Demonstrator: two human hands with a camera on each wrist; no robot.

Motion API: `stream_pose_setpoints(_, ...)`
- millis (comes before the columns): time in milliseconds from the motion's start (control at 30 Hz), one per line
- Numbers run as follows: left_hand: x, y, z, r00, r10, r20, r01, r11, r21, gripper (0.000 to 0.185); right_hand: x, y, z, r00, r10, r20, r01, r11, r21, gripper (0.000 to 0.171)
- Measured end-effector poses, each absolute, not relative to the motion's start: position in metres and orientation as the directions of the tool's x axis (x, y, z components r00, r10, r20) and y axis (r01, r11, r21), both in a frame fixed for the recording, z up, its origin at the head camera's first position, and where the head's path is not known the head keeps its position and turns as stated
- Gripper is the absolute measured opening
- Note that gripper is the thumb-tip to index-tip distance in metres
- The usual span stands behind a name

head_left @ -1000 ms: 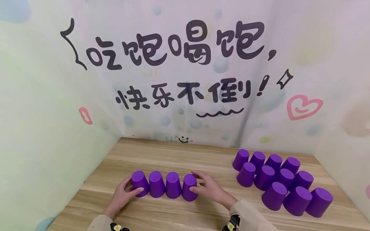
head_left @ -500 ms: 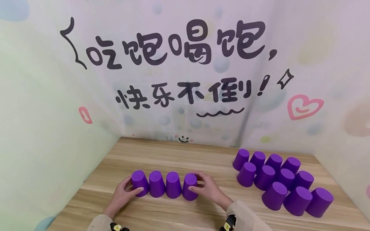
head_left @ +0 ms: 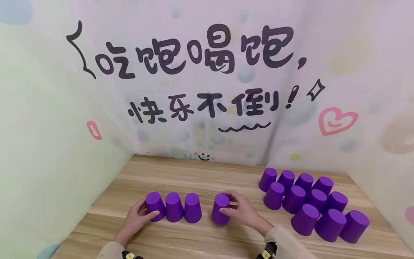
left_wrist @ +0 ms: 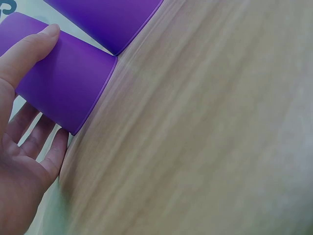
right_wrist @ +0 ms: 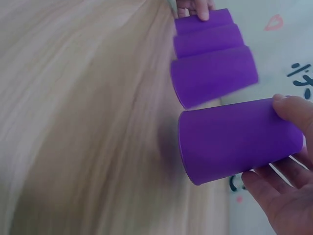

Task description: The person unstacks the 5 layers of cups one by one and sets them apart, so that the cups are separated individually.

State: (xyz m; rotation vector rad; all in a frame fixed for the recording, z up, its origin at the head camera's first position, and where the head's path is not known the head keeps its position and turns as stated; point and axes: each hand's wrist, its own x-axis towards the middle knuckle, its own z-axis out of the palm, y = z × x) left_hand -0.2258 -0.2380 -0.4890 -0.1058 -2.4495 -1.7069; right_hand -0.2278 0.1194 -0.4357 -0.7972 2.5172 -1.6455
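Note:
Four purple cups stand upside down in a row on the wooden table. At the row's left end, my left hand [head_left: 136,220] holds a purple cup [head_left: 154,208] between thumb and fingers; in the left wrist view the thumb lies across this cup [left_wrist: 73,81]. Beside it are two middle cups [head_left: 174,208], untouched. My right hand [head_left: 242,211] grips the rightmost cup [head_left: 220,209], with a gap between it and the others. The right wrist view shows thumb and fingers around that cup [right_wrist: 230,142]; whether it is off the table is hard to tell.
On the right of the table [head_left: 181,172], several more upside-down purple cups [head_left: 294,199] stand in three rows. Behind the table hangs a white printed backdrop [head_left: 181,21] with black lettering, and pale walls close off both sides.
My right hand has moved the rightmost cup to the right, widening the gap from its neighbour. My left hand stays on the leftmost cup.

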Motion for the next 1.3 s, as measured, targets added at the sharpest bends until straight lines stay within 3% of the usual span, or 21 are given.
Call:
stream_pose_setpoints(167, -0.226, -0.240, -0.492, -0.980, -0.025, 0.199, 0.178, 0.352, 0.919, 0.063, -0.221, 0.152, -0.427, -0.888, -0.366, 0.278, -0.404, 0.331, -0.853, 0.051)
stream_pose_setpoints(333, -0.225, -0.242, -0.496, -0.962, -0.008, 0.272, 0.254, 0.331, 0.909, 0.060, -0.215, 0.192, -0.422, -0.895, -0.268, 0.357, -0.444, 0.453, -0.773, 0.051)
stream_pose_setpoints(500, -0.225, -0.241, -0.492, -0.983, -0.026, 0.184, 0.165, 0.334, 0.928, 0.062, -0.203, 0.228, -0.420, -0.891, -0.210, 0.402, -0.447, 0.553, -0.703, 0.048)
stream_pose_setpoints(667, -0.224, -0.241, -0.491, -0.984, -0.036, 0.172, 0.149, 0.351, 0.924, 0.062, -0.194, 0.253, -0.423, -0.908, -0.155, 0.389, -0.392, 0.640, -0.660, 0.046)
stream_pose_setpoints(867, -0.223, -0.241, -0.491, -0.985, -0.044, 0.165, 0.138, 0.365, 0.921, 0.062, -0.189, 0.262, -0.428, -0.922, -0.094, 0.376, -0.329, 0.701, -0.632, 0.046)
stream_pose_setpoints(1300, -0.225, -0.239, -0.490, -0.987, -0.030, 0.159, 0.139, 0.340, 0.930, 0.062, -0.187, 0.259, -0.431, -0.921, -0.105, 0.376, -0.315, 0.769, -0.557, 0.049)
